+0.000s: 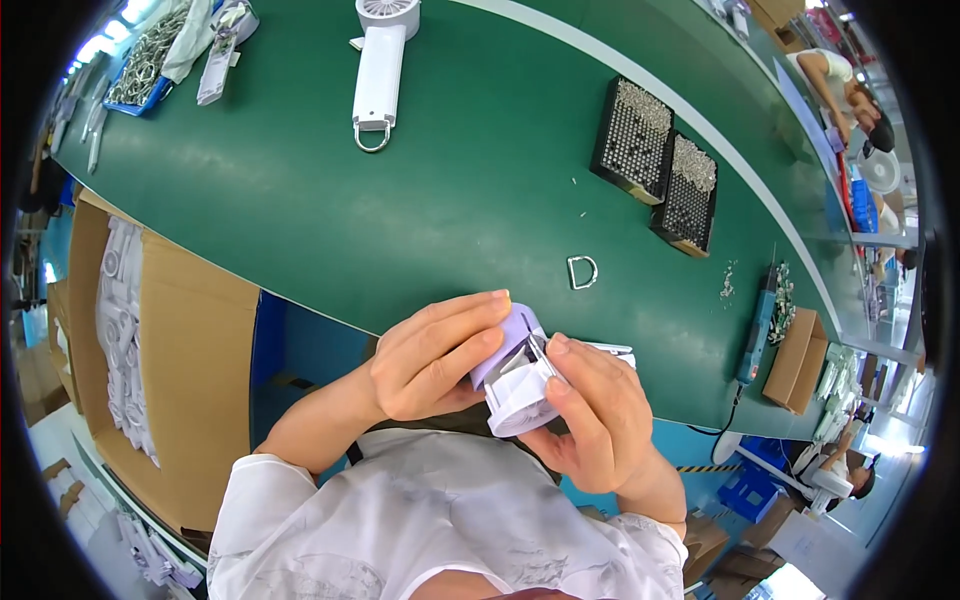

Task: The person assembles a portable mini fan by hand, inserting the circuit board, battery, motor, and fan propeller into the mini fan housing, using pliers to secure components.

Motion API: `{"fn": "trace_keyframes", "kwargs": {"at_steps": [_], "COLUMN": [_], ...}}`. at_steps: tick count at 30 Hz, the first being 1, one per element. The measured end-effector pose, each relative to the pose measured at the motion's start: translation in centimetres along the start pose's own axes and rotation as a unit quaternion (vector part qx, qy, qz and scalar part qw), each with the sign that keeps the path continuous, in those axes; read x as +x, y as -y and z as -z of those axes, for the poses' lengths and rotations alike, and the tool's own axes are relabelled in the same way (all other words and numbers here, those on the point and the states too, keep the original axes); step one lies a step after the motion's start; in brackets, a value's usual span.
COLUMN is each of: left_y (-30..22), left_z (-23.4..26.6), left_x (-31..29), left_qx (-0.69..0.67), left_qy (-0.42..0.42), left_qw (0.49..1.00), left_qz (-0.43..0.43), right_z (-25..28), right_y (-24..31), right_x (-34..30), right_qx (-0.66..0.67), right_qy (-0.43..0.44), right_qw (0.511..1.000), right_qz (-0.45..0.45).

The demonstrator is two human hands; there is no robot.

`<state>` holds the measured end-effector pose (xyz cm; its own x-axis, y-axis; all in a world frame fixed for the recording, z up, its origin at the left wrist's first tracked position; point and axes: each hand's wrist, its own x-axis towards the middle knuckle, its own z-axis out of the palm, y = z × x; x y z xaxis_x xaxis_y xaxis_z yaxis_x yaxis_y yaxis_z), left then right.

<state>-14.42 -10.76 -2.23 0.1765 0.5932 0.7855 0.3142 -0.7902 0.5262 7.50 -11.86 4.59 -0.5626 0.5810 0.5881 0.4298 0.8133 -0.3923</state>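
Note:
Both my hands hold a small lilac and white handheld fan part (517,375) close to my chest, just over the near edge of the green table (470,190). My left hand (435,360) wraps the lilac end from the left. My right hand (590,415) grips the white round end, with a thin metal piece pinched at its thumb. A D-shaped metal ring (582,272) lies on the table just beyond my hands.
A finished white handheld fan (381,65) with a metal ring lies at the far side. Two black trays of screws (655,165) sit to the right, an electric screwdriver (757,335) further right. A cardboard box of white parts (125,320) stands at my left. Other people work at the right.

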Motion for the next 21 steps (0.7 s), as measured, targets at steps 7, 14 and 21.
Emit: {"fn": "trace_keyframes", "kwargs": {"at_steps": [7, 14, 21], "left_y": [0.09, -0.07, -0.06], "left_z": [-0.02, -0.06, -0.09], "left_x": [-0.09, 0.0, 0.06], "left_qx": [0.012, 0.015, 0.011], "left_qy": [0.005, 0.01, 0.013], "left_qw": [1.0, 1.0, 1.0], "left_qz": [0.005, -0.004, 0.004], "right_z": [0.38, 0.47, 0.48], "right_y": [-0.55, -0.28, -0.16], "right_x": [0.07, -0.31, -0.28], "right_qx": [0.021, 0.014, 0.003], "right_qy": [0.027, 0.026, 0.029], "right_qw": [0.999, 1.0, 1.0], "right_qz": [-0.001, 0.003, -0.004]}}
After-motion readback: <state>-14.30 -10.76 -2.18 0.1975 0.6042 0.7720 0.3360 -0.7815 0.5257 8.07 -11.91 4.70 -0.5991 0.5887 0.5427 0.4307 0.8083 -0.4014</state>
